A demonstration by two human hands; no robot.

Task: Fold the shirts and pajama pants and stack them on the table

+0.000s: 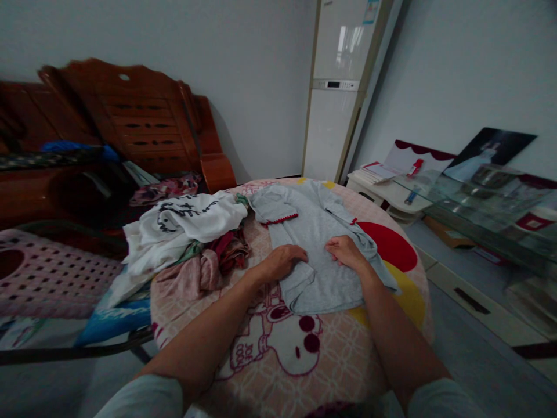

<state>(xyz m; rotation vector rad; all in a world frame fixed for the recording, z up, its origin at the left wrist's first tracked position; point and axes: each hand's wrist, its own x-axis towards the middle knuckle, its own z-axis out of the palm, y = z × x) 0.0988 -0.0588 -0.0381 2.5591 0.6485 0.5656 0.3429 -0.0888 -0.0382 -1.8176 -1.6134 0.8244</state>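
Observation:
A light grey T-shirt point(322, 232) with red trim on its sleeve edges lies spread out before me. At its left side, my left hand point(285, 261) rests with bent fingers closed on the shirt's edge, beside a turned-over flap of cloth near the hem. My right hand point(346, 252) is over the middle of the shirt, its fingers curled in; whether cloth is pinched in them is hidden. Left of the shirt lies a heap of clothes: a white garment with black lettering point(187, 217) on top, a dusty pink cloth point(195, 276) and a dark red one point(230, 249) below.
The round table has a pink patterned cover point(339, 360) with a cartoon dog. A wooden sofa point(143, 128) and a pink perforated basket point(61, 273) stand at the left. Behind is a tall white air conditioner point(333, 122). Glass shelves point(483, 209) are at the right.

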